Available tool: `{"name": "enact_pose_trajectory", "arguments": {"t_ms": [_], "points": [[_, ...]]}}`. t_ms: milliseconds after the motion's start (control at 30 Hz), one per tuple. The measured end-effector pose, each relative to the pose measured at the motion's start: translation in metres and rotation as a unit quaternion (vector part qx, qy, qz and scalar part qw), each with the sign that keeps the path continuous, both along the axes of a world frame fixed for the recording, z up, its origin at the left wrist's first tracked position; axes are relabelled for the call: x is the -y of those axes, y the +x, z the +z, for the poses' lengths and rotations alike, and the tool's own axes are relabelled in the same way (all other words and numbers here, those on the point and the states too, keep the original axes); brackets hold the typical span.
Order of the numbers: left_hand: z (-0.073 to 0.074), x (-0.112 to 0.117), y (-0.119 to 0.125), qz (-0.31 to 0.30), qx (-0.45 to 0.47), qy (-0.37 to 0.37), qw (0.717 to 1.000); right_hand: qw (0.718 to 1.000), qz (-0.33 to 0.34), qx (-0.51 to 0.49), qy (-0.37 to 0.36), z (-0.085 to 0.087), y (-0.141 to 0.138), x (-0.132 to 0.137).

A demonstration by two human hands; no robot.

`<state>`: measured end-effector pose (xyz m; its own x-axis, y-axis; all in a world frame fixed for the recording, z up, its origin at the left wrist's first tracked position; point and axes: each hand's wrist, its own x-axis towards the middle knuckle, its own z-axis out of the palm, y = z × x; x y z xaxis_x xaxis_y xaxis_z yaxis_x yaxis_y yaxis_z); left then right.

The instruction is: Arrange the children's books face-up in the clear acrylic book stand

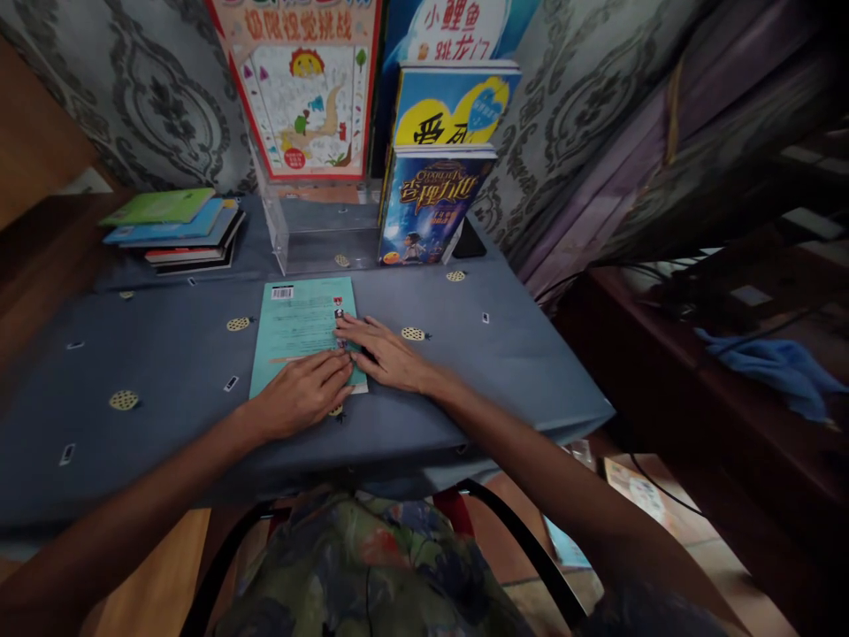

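A teal paperback book [292,323] lies closed on the cloth-covered table [179,345] in front of me, back cover up, with a barcode in its top left corner. My left hand [306,389] rests on the lower right part of the cover, fingers laid together and not gripping. Against the book's right edge lies my right hand [388,352], its fingers stretched out over the cover and the thumb near the left fingertips. The two hands almost meet and hide the lower right of the cover.
Behind the book stands a clear acrylic rack [318,243] with an orange-framed picture book [311,97]. Beside it are a yellow-and-blue book [457,106] and a dark blue book [434,203]. A stack of books [176,226] lies at left, a black phone [470,239] at right.
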<state>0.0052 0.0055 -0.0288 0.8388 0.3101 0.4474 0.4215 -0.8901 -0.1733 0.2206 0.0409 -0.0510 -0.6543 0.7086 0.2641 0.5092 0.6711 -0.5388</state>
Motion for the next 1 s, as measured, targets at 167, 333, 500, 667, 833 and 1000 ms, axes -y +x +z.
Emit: {"name": "enact_pose_trajectory", "arguments": {"t_ms": [167,333,500,667,833,1000], "points": [[-0.002,0.000,0.000,0.010,-0.001,-0.001,1.000,1.000,-0.009,0.007,-0.002,0.003,-0.001,0.002],[0.000,0.000,0.000,0.013,-0.001,0.001,1.000,1.000,-0.011,0.002,-0.003,0.005,-0.001,0.003],[0.002,0.002,0.000,0.006,0.002,-0.010,1.000,1.000,-0.002,0.010,-0.001,0.006,0.000,0.004],[0.000,0.002,0.000,0.021,0.001,-0.033,0.999,1.000,0.014,0.020,-0.006,0.007,0.003,0.005],[-0.004,0.004,-0.001,0.038,-0.002,-0.093,0.995,0.999,0.030,0.032,-0.015,0.008,0.005,0.004],[-0.005,0.013,-0.016,0.082,-0.041,-0.164,0.982,0.998,0.033,0.046,-0.023,0.007,0.006,0.002]]}}
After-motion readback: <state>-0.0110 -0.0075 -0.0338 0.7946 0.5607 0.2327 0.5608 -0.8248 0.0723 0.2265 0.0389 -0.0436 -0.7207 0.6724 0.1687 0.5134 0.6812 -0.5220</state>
